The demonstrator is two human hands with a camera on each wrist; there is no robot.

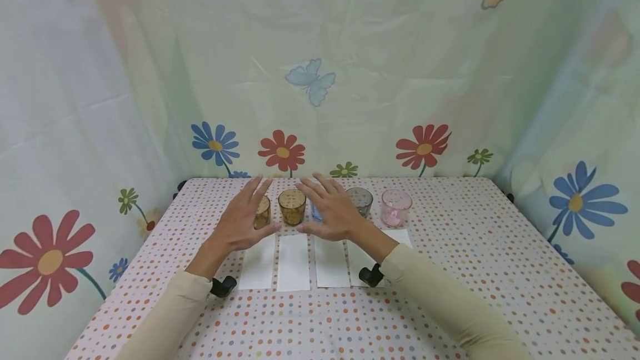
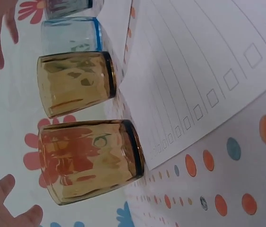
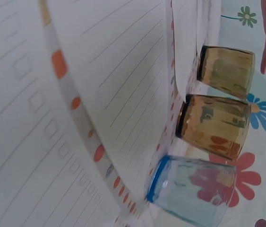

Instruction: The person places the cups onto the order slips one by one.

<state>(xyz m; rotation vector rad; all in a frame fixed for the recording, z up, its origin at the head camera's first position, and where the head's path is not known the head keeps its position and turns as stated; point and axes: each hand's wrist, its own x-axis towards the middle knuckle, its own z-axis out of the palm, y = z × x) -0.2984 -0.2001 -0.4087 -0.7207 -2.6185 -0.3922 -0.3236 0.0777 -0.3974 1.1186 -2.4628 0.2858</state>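
Note:
My left hand (image 1: 242,218) is raised beside the leftmost amber glass (image 1: 262,216), fingers spread and holding nothing. Next to that glass stands a second amber glass (image 1: 292,213), in the space between my hands. My right hand (image 1: 332,213), also with extended fingers and nothing held, overlaps a blue glass (image 1: 315,213) and partly hides it. Just right of it are a grey glass (image 1: 362,200) and a pink glass (image 1: 396,210). In the right wrist view the blue glass (image 3: 194,189) shows whole, its base a deeper blue. All the glasses stand upright in a row.
Several white lined sheets (image 1: 293,265) lie side by side in front of the glasses, with small printed boxes along an edge. A dotted cloth (image 1: 280,326) covers the table. Floral curtains (image 1: 370,82) enclose the back and sides. A black device (image 1: 223,286) sits at each wrist.

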